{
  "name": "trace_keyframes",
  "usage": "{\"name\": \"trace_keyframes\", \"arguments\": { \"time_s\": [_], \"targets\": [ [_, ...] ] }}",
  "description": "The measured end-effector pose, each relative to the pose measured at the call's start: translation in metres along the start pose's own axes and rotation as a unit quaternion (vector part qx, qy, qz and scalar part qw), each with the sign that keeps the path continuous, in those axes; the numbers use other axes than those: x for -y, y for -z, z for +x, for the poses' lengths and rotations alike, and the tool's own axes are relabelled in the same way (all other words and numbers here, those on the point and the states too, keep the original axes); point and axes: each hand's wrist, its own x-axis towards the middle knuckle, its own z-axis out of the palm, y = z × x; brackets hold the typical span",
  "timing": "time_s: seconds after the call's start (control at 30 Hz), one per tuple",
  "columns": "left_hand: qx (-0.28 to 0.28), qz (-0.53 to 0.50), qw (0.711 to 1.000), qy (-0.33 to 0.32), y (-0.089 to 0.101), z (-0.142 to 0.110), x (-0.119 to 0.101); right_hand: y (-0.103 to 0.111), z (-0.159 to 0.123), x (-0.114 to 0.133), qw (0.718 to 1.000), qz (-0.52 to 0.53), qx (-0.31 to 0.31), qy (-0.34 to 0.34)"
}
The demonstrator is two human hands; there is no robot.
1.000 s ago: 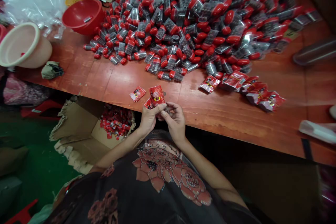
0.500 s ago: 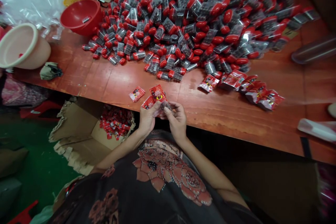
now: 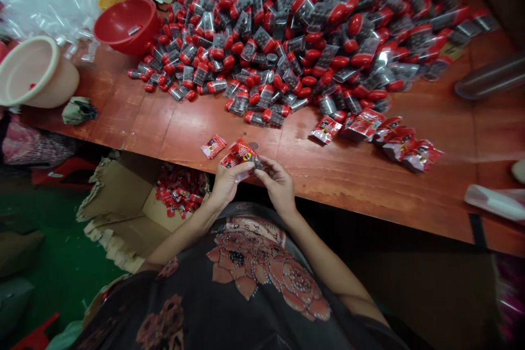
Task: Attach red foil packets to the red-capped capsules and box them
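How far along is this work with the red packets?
Looks done: a row of red printed sachets on the table, and small red packets in a cardboard box. In hand: the left hand and right hand hold a red sachet. Left: a large heap of clear, red-capped tubes, seemingly most of the work.

Your hands have turned the red foil packet from nearly upright to a slanting lie, its clear end now dipping toward your right hand. That hand has eased slightly away from your left hand, and its fingertips now pinch the packet's lower end. With the packet moved, a small dark mark on the table has come into view where the packet covered it before. Your view has also shifted slightly, leaving the red bowl a little further left.
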Motion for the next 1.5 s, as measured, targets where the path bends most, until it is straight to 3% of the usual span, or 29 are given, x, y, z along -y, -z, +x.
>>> {"name": "trace_keyframes", "arguments": {
  "time_s": [0.1, 0.2, 0.33, 0.57, 0.7, 0.83, 1.0, 1.1, 1.2, 1.3, 1.33, 1.43, 1.5],
  "targets": [
    [0.005, -0.007, 1.000, -0.011, -0.001, 0.002, -0.003, -0.001, 0.000, 0.004, 1.000, 0.008, 0.007, -0.001],
    [-0.013, -0.019, 0.999, -0.032, 0.000, 0.009, -0.006, -0.001, 0.001, 0.010, 0.998, -0.048, 0.017, 0.022],
    [-0.024, -0.019, 0.999, -0.039, 0.001, 0.014, -0.009, -0.002, -0.001, 0.011, 0.997, -0.067, -0.004, 0.041],
    [-0.017, 0.009, 1.000, -0.012, -0.005, 0.000, 0.003, -0.011, -0.003, 0.005, 1.000, 0.013, -0.024, -0.014],
    [-0.007, -0.003, 1.000, 0.000, -0.005, -0.001, 0.007, -0.005, 0.000, 0.006, 0.999, 0.017, 0.003, -0.037],
    [0.010, -0.046, 0.998, 0.041, 0.007, 0.010, -0.002, 0.012, 0.007, 0.007, 0.998, 0.026, 0.000, -0.050],
    [0.044, -0.069, 0.990, 0.118, 0.023, 0.019, -0.009, 0.049, 0.016, 0.000, 0.994, -0.030, -0.092, -0.055],
    [0.047, -0.056, 0.990, 0.119, 0.024, 0.019, -0.007, 0.077, 0.019, -0.005, 0.977, -0.152, -0.143, -0.031],
    [0.039, -0.047, 0.991, 0.117, 0.019, 0.018, -0.005, 0.095, 0.020, -0.001, 0.929, -0.326, -0.176, 0.015],
    [0.009, -0.047, 0.994, 0.095, 0.014, 0.019, -0.001, 0.083, 0.018, 0.012, 0.891, -0.410, -0.177, 0.077],
    [-0.001, -0.047, 0.995, 0.086, 0.012, 0.019, 0.001, 0.072, 0.018, 0.016, 0.896, -0.405, -0.154, 0.095],
    [-0.013, -0.038, 0.997, 0.072, 0.010, 0.022, 0.008, 0.031, 0.019, 0.021, 0.939, -0.325, -0.007, 0.110],
    [-0.015, -0.028, 0.997, 0.068, 0.011, 0.023, 0.009, 0.008, 0.023, 0.019, 0.954, -0.281, 0.029, 0.097]
  ]
}}
